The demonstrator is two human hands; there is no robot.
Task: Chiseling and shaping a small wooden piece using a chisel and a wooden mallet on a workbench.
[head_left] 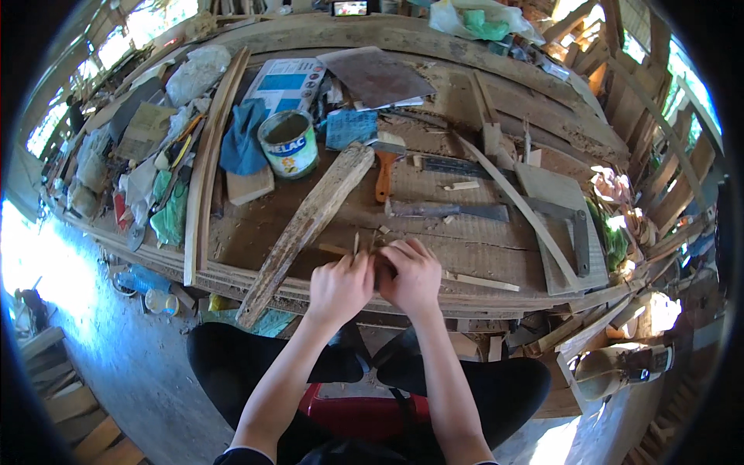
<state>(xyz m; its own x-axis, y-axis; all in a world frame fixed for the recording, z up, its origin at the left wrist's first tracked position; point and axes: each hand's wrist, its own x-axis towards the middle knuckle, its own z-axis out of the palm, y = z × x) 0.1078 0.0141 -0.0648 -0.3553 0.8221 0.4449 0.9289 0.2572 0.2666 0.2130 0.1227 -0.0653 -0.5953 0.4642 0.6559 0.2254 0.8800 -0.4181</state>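
Together, in the head view, the left hand (339, 288) and right hand (411, 277) meet at the workbench's (496, 252) front edge, fingers curled inward; what they grip is hidden, and how tightly I cannot tell. A thin wooden tip (356, 242) pokes up just beyond the left fingers, perhaps held, perhaps not. To the left, a rough plank (306, 229) slants over the front edge. Farther toward the back edge lie a knife (448, 210), a paintbrush (384, 174) and an open can (288, 146), standing upright.
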